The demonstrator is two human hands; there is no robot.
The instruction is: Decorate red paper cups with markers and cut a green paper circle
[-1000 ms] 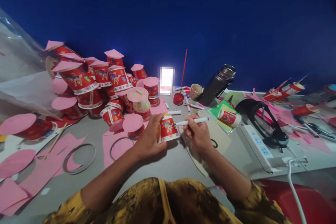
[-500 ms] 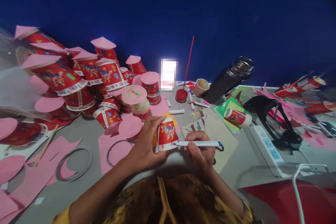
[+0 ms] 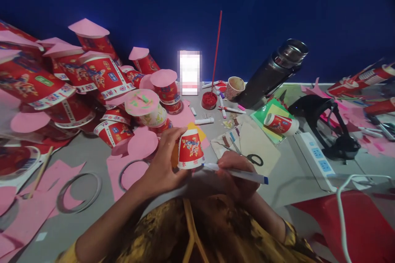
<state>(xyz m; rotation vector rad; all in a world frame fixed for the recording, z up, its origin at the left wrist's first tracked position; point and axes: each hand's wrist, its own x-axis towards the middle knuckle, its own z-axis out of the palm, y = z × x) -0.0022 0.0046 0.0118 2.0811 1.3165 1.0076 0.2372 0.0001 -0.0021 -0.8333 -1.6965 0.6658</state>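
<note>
A red printed paper cup (image 3: 190, 150), turned upside down with its white rim low, is gripped by my left hand (image 3: 165, 160), fingers around its left side. My right hand (image 3: 239, 174) is closed on a white marker (image 3: 243, 174) with a blue end cap. The marker's tip meets or nearly meets the right edge of the cup's rim; I cannot tell whether they touch. Behind the cup lies a piece of yellow paper (image 3: 200, 133). Just beyond my right hand, scissors (image 3: 255, 160) with black handles rest on a beige sheet (image 3: 262, 139).
Several red cups with pink cone tops (image 3: 89, 28) are stacked at left. Tape rings (image 3: 96, 181) and pink paper (image 3: 40, 201) lie in front. A bright phone (image 3: 189, 74), a paint pot (image 3: 209, 101) with a stick, a thermos (image 3: 271, 74) and a power strip (image 3: 316, 160) stand around.
My view has shifted, so the stacked cups appear larger and further left. The marker's blue end has swung down toward me, with its tip still by the cup's rim; the scissors' handle shows more.
</note>
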